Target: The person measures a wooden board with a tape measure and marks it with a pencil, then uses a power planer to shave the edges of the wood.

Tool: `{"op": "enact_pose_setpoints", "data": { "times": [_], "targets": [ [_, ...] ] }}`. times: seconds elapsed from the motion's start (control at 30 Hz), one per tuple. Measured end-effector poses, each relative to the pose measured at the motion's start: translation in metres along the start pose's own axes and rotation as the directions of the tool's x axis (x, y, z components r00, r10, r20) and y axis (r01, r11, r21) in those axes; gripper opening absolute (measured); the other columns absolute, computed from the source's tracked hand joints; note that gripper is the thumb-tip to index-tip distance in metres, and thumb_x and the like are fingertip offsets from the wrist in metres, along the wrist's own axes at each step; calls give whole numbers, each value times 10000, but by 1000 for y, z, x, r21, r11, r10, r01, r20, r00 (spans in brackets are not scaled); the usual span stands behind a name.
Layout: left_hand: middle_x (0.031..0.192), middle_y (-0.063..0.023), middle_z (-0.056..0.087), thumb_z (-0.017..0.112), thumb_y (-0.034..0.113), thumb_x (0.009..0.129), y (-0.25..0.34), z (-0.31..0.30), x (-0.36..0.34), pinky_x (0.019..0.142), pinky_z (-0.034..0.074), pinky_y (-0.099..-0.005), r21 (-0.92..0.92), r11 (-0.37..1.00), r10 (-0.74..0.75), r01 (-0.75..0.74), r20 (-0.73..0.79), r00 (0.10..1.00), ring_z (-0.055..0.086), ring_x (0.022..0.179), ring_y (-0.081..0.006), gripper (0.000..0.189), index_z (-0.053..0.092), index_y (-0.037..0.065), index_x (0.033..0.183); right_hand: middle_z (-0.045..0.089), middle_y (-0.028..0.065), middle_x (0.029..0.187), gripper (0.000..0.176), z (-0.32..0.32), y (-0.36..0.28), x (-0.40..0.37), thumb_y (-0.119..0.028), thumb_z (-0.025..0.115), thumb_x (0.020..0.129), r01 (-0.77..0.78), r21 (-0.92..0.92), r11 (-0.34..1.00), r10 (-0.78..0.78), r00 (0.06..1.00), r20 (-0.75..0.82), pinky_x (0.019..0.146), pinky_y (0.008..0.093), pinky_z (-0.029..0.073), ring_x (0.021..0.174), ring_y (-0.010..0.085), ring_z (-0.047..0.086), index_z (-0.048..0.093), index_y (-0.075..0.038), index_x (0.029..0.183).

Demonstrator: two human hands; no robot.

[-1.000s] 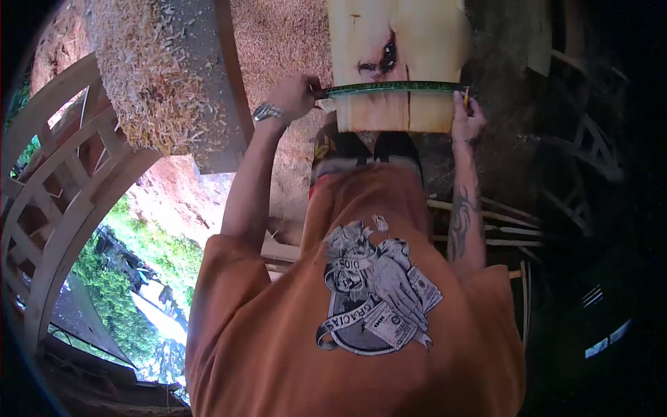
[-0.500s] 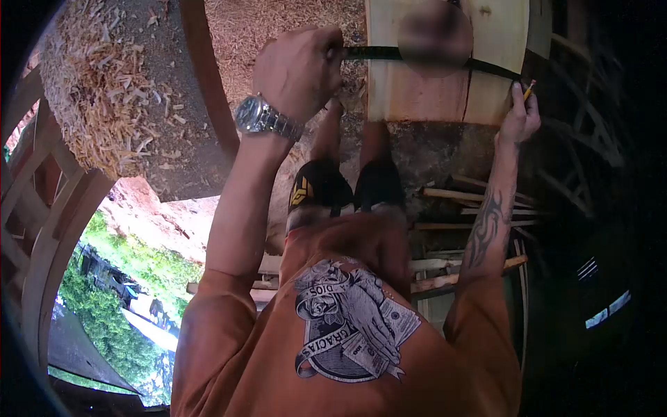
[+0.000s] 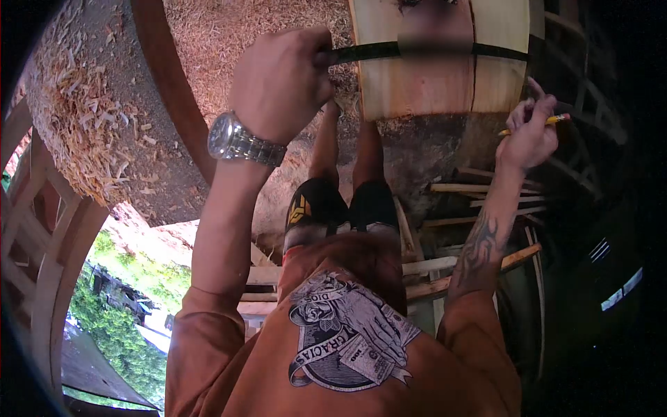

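Note:
My left hand [image 3: 281,83], with a metal watch [image 3: 240,139] on its wrist, is closed around the near end of a dark, narrow measuring strip [image 3: 504,51]. This strip stretches to the right across pale wooden boards [image 3: 417,90] joined side by side. Part of it is hidden by a blurred patch. Just off the boards' lower right corner, my right hand [image 3: 529,139] grips a yellow pencil [image 3: 559,119] with its fingers curled and one finger raised. That hand is apart from the strip.
A curved wooden piece [image 3: 160,76] and a surface strewn with wood shavings [image 3: 83,132] stand at the left. More shavings [image 3: 271,17] cover the ground. Several thin wooden sticks [image 3: 479,201] lie below my right hand. Curved wooden frames [image 3: 52,243] rise at the far left.
My right hand has let go of the strip's far end and moved down and right, turning the pencil sideways. The strip now runs straighter across the boards. My left hand has shifted slightly left.

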State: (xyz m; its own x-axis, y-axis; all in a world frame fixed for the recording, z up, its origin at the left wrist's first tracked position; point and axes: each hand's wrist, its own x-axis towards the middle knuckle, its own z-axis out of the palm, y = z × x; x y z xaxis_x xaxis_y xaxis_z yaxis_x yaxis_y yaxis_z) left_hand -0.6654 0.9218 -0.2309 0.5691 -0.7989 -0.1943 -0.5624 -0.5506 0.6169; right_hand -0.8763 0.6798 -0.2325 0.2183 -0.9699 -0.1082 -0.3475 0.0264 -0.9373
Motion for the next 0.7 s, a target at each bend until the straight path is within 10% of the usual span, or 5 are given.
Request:
{"op": "enact_pose_setpoints", "data": {
  "times": [0.1,0.2,0.3,0.6,0.7],
  "targets": [
    [736,-191,651,636,79,809,-2,1,2,635,531,-474,19,1000,0,-1,39,999,652,708,-400,73,687,76,861,581,-19,740,348,-10,19,1,-327,670,974,7,-62,998,-6,1000,14,522,214,383,593,47,481,727,9,1046],
    [763,-169,679,653,73,748,-1,-4,7,663,547,-470,58,998,-23,18,92,995,671,734,-374,106,705,87,839,690,31,870,306,-12,39,19,-273,721,932,358,-423,832,-380,924,34,717,268,502,753,116,612,729,7,1054],
    [741,-183,662,643,77,769,-1,-5,5,649,539,-471,39,999,-12,7,116,993,663,718,-387,76,689,70,829,733,70,989,274,-9,36,28,-234,754,893,249,-386,888,-255,966,37,883,319,504,922,172,660,740,-10,1049],
    [758,-164,676,653,87,757,3,-4,-1,688,537,-475,81,995,-54,50,58,997,661,736,-376,83,698,86,826,706,75,955,276,-18,33,49,-251,786,870,293,-544,787,-303,950,72,818,324,512,845,166,640,755,-36,1041],
    [761,-146,670,649,95,766,4,2,-6,675,528,-480,51,997,-58,58,-3,998,658,732,-374,74,679,91,833,670,109,960,453,-18,12,35,-433,631,953,-52,-209,977,62,997,42,789,324,500,830,207,627,735,-7,1066]
  ]
}}
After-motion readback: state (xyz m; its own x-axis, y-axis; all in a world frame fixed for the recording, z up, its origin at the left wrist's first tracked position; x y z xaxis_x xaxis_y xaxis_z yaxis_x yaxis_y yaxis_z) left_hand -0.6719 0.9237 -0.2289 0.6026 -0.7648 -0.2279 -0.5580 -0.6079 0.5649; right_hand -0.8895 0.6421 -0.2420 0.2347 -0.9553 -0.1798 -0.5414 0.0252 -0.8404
